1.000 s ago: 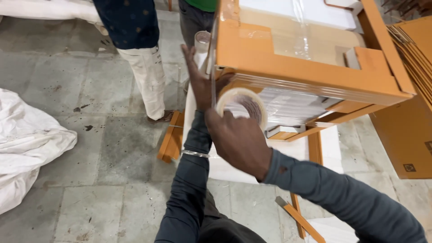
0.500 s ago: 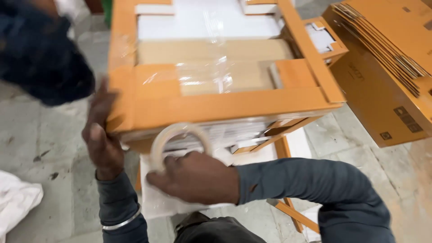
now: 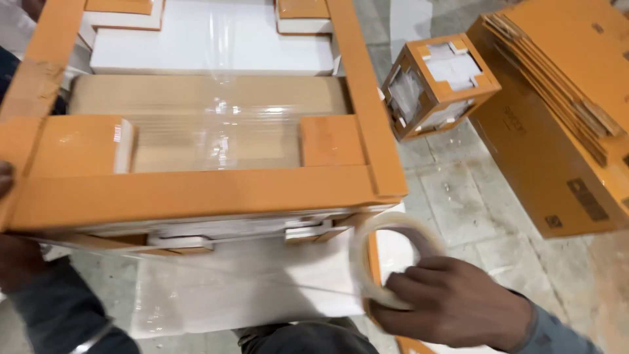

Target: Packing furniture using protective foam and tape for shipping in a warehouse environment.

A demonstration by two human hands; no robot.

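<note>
My right hand [image 3: 452, 303] grips a roll of clear tape [image 3: 380, 262] just below the near right corner of a large package. That package [image 3: 196, 193] is framed in orange cardboard edge strips, with white foam, a brown carton and clear film inside. A taut sheet of clear tape runs from the roll leftward under the package's near edge. My left hand [image 3: 12, 252] presses against the near left corner of the package, mostly cut off by the frame edge.
A smaller packed cube [image 3: 438, 84] with orange corners sits on the tiled floor to the right. Flat orange cartons [image 3: 563, 111] are stacked at far right. White foam [image 3: 249, 288] lies under the package.
The roll in my right hand has travelled from the package's near middle to its right corner, drawing tape out. The view has swung closer over the package top.
</note>
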